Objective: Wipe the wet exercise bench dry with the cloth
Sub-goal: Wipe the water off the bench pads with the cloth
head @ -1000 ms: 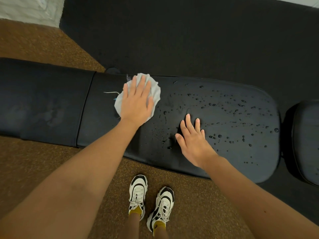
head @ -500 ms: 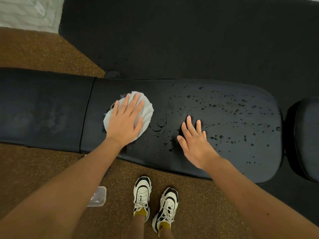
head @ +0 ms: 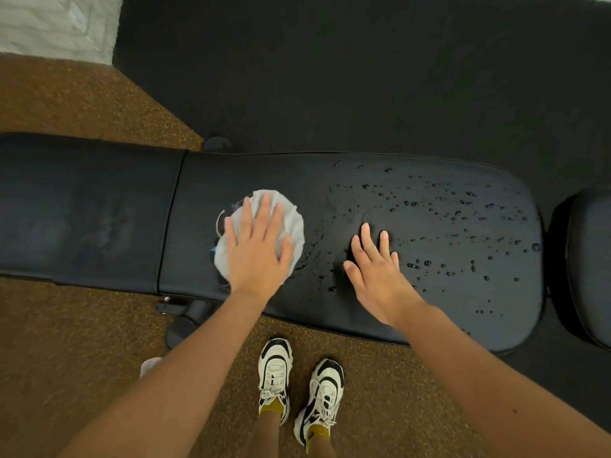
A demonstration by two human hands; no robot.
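The cloth (head: pixel 291 223) lies flat on the black bench (head: pixel 429 180), left of the middle of its pad, pinned under the left hand (head: pixel 256 249), whose straight, spread fingers press down on it. The right hand (head: pixel 373 276) rests just to the right, fingers straight and spread on the wet pad. Water drops (head: pixel 456 219) dot the pad farther right.

Both bare forearms reach forward from the bottom of the view. The left hand (head: pixel 256 251) lies palm down, fingers straight and slightly spread, pressing flat. The right hand (head: pixel 377 276) is also palm down, fingers extended and a little apart, thumb out to the left, holding nothing.
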